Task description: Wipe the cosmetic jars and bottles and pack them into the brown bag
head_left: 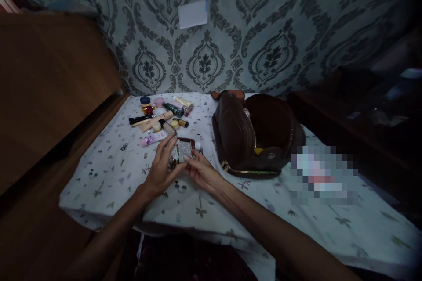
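Between my hands is a small square glittery silver case (185,151), held just above the front middle of the table. My left hand (161,164) grips its left side, fingers along the far edge and thumb underneath at the near corner. The fingertips of my right hand (202,170) pinch its right lower edge. Just behind the case, a brown bottle with a white cap (198,145) is partly covered. Beyond my left hand lie a pink-and-white tube (153,138), a beige tube (156,121), a small bottle with a black cap (167,127) and several other cosmetics.
A large brown bag (232,134) stands unzipped to the right of my hands, something yellow inside. A blurred-out item (321,175) lies farther right on the patterned tablecloth (108,167). Wooden furniture (49,79) borders the left side, and a patterned wall (204,63) rises behind.
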`<action>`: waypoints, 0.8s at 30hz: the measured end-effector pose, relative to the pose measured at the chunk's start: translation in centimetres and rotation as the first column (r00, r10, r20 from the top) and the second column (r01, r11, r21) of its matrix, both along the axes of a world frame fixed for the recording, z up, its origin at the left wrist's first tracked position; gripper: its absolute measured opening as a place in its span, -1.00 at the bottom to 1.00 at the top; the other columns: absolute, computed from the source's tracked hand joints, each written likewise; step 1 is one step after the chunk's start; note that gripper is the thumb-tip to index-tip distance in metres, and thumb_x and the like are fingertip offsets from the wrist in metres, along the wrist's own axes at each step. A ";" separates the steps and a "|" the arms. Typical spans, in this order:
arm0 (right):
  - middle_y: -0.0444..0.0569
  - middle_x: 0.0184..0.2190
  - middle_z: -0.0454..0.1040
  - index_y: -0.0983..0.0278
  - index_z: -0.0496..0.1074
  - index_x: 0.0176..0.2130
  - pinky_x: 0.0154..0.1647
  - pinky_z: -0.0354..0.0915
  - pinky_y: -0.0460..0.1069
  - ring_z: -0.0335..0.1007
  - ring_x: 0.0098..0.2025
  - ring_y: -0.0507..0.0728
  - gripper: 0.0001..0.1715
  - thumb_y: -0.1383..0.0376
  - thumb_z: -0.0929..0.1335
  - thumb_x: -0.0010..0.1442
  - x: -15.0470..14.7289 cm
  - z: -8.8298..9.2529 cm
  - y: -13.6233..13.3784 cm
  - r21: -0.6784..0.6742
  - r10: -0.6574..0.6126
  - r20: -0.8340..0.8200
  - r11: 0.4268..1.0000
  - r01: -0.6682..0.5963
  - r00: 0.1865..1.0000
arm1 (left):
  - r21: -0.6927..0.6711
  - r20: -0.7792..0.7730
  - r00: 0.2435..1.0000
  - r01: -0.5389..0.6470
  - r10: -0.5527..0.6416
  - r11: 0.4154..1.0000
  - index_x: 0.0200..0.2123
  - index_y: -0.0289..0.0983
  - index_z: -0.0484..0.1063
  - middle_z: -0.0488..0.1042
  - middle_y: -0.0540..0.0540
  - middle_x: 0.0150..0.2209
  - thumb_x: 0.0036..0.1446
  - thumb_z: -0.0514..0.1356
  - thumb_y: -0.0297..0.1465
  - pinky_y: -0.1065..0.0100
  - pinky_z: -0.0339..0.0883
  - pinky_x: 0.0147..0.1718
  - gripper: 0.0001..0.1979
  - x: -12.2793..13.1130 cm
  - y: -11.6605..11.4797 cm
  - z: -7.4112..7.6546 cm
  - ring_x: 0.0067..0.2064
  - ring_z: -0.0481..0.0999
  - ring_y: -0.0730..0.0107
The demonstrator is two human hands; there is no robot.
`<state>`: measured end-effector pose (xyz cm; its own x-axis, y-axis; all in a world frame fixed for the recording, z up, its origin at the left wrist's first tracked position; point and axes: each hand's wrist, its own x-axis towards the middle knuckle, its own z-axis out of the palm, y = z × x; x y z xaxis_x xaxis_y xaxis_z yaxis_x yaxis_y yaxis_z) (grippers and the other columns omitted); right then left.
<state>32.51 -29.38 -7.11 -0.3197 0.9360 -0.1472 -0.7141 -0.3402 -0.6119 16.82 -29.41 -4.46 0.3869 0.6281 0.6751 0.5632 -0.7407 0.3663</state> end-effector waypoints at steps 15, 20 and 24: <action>-0.18 -0.41 0.57 0.24 0.33 -0.37 -0.36 0.45 -0.09 0.47 -0.43 -0.01 -0.49 0.23 0.62 -0.19 0.2 0.2 0.2 -0.034 -0.083 0.051 0.996 0.084 0.995 | 0.122 0.032 0.997 -0.072 0.069 0.990 0.23 -0.15 0.24 0.36 -0.22 0.18 0.31 0.09 -0.43 0.02 0.28 0.18 -0.57 -1.2 0.5 -0.7 0.23 0.33 0.16; -0.19 -0.43 0.54 0.25 0.29 -0.42 -0.35 0.48 -0.04 0.49 -0.42 0.02 -0.47 0.21 0.63 -0.22 0.1 0.1 0.1 0.018 -0.093 0.089 0.996 0.092 0.992 | 0.159 -0.048 0.989 -0.132 0.141 0.978 0.28 -0.19 0.15 0.26 -0.29 0.15 0.33 -0.03 -0.48 -0.05 0.24 0.16 -0.54 -1.3 0.3 -1.5 0.21 0.26 0.11; -0.17 -0.40 0.54 0.25 0.35 -0.39 -0.30 0.49 0.00 0.51 -0.37 0.05 -0.53 0.21 0.61 -0.19 0.0 0.1 0.0 0.061 -0.100 0.102 0.994 0.094 0.990 | 0.091 0.008 0.973 -0.231 0.231 0.969 0.29 -0.20 0.11 0.24 -0.25 0.07 0.33 -0.05 -0.47 0.03 0.32 0.10 -0.53 -1.2 0.4 -2.3 0.14 0.29 0.16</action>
